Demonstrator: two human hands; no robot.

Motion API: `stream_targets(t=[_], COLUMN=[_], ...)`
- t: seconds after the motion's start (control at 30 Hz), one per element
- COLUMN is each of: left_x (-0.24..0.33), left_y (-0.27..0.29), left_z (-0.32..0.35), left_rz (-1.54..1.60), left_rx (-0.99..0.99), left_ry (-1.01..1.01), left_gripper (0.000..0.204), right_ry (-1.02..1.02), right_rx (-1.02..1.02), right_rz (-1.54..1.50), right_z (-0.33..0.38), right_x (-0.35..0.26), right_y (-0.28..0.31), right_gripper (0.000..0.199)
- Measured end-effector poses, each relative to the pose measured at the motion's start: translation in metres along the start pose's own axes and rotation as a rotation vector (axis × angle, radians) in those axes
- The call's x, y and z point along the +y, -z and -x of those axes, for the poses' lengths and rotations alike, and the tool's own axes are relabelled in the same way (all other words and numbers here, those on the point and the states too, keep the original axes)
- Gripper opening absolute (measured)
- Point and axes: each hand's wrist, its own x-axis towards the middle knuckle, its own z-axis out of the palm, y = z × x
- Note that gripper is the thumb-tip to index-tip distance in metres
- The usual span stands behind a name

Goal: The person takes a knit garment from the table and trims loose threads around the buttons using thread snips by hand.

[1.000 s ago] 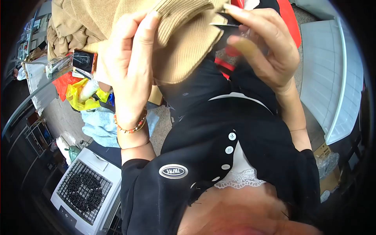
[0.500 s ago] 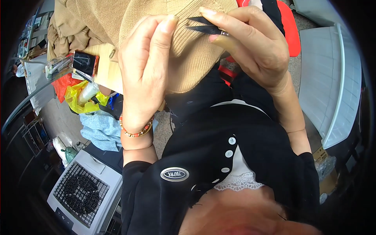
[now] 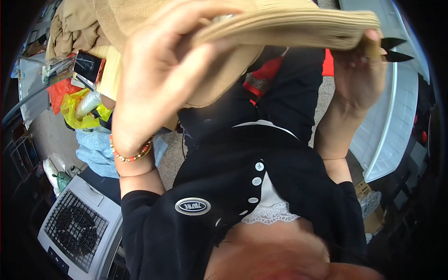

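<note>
Head view: I see the left hand (image 3: 158, 88) filling the upper left-centre of the frame, fingers folded over the ribbed edge of a tan knit (image 3: 298, 28) and clamped on it. The knit runs as a taut band across the top of the frame toward the upper right, where the right hand (image 3: 357, 86) pinches its far end. That same hand also carries small black snips (image 3: 394, 49), whose two dark tips poke out past the fingers at the upper right edge, slightly apart. So both hands are closed: the left on the knit, the right on knit and snips together.

More tan cloth is heaped in the upper left corner (image 3: 77, 23). Below it sit a yellow bag (image 3: 77, 105) and some blue cloth (image 3: 95, 149); a grey fan unit (image 3: 77, 228) lies at the lower left, and a white bin (image 3: 396, 126) curves down the right side.

I judge the step in hand to be stretching the ribbed hem for inspection, with the snips ready. The next move, as I read it, calls for keeping the band taut and bringing the tips only to a loose thread, clear of the rib itself and of the fingertips.
</note>
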Motion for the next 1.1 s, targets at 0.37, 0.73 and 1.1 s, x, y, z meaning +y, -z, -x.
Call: stream_targets(t=[0.37,0.73,1.1], left_x=[0.009,0.006,0.004], left_y=[-0.011,-0.026,-0.024], left_z=[0.003,0.003,0.008], left_rz=[0.581,0.585,0.686], left_rx=[-0.011,0.145,0.118], left_ry=[0.503,0.522,0.477], left_gripper=[0.032,0.025,0.026], right_ry=[0.025,0.315,0.273], right_rx=[0.172,-0.194,-0.284], right_rz=[0.444,0.800,0.897], right_z=[-0.006,0.009,0.006], right_x=[-0.002,0.002,-0.003], right_y=[-0.021,-0.056,-0.063], right_gripper=[0.018,0.041,0.038])
